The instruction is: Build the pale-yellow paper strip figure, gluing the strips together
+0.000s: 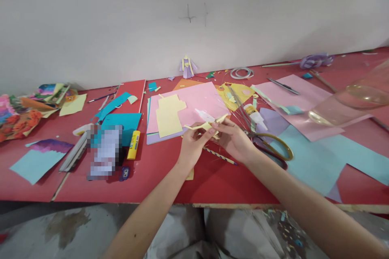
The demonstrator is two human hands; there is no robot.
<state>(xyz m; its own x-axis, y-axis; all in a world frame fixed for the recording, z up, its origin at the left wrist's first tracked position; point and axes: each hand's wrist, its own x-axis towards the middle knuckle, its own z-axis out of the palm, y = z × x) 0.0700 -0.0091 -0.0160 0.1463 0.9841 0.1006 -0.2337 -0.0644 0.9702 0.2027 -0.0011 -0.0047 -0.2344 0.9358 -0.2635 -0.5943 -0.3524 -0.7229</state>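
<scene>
A pale yellow paper piece with narrow strips (204,125) is pinched between my left hand (194,142) and my right hand (232,137). The hands meet above the front edge of a pink paper sheet (199,93), and their fingers hide part of the piece. On the sheet, left of my hands, lies a larger cut yellow paper shape (169,116). Beneath my right hand a striped pencil (221,156) rests on the red table. Just right of that hand are scissors (273,142) with yellow and dark handles, and a glue bottle (255,115).
A small paper doll (187,67) stands against the white wall. At left are a glue stick (133,145), a pixelated phone-like object (105,151), a sharpener (124,173) and teal paper (129,123). Light blue paper (316,158) and a clear amber bottle (346,103) are at right.
</scene>
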